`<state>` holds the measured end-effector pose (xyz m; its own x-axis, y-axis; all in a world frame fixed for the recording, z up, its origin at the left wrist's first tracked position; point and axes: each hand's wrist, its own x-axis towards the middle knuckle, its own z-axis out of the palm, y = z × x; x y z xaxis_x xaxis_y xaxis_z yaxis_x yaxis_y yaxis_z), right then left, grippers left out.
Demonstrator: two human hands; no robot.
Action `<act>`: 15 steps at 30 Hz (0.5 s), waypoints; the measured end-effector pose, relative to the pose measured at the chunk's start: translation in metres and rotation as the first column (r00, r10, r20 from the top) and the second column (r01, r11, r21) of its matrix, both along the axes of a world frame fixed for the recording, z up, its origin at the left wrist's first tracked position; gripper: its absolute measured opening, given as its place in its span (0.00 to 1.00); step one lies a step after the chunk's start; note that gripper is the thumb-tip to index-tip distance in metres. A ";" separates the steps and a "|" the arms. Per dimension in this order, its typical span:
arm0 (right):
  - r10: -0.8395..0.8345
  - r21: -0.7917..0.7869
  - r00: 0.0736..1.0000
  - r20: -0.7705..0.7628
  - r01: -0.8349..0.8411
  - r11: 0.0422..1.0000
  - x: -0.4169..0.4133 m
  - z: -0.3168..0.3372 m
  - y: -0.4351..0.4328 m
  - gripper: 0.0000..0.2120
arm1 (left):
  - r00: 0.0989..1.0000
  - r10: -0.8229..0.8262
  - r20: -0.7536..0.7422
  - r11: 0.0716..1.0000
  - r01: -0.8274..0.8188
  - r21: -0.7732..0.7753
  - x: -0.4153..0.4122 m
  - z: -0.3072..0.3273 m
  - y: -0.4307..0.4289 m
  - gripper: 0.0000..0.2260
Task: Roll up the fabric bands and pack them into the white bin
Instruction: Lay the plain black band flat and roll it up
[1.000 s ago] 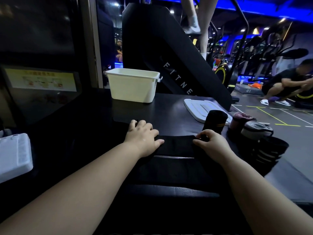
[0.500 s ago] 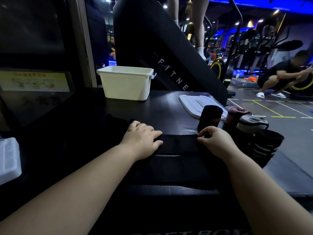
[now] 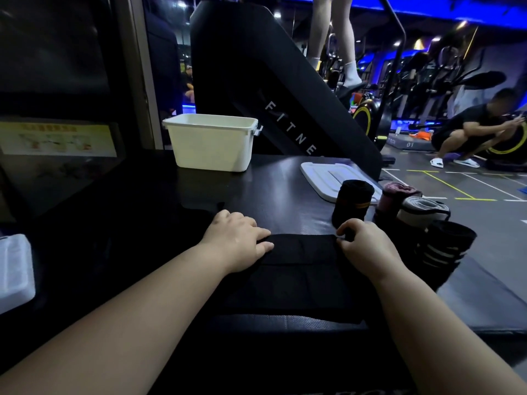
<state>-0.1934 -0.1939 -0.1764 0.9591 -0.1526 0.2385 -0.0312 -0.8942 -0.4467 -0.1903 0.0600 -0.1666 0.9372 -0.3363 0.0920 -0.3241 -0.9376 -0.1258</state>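
A black fabric band [image 3: 302,269] lies flat on the dark table in front of me. My left hand [image 3: 236,240] presses on its far left corner with the fingers bent. My right hand [image 3: 362,243] pinches the band's far right corner between thumb and fingers. The white bin [image 3: 212,142] stands at the back of the table, its inside hidden from here. To the right stand several rolled bands: a black one with a yellow stripe [image 3: 352,203], a pink one [image 3: 392,201], a grey one [image 3: 419,212] and a black one with white stripes [image 3: 442,249].
The bin's white lid [image 3: 328,178] lies flat behind the rolls. A white plastic object [image 3: 14,269] sits at the left edge. A black fitness machine rises behind the table. A person crouches on the gym floor at the far right.
Both hands stay on the band's far edge; the fingers of my right hand have curled tighter on the corner. The camera shifted slightly.
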 end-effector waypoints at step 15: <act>0.411 -0.295 0.907 0.096 -0.368 0.882 -0.012 0.029 0.041 0.11 | 0.998 -0.024 -0.064 0.973 0.009 -0.230 0.007 -0.015 0.006 0.19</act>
<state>-0.2052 -0.1530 -0.1471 0.8767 0.3147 0.3639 0.3927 -0.9050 -0.1634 -0.1833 0.0656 -0.1813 0.9383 -0.3288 0.1068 -0.3402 -0.9333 0.1147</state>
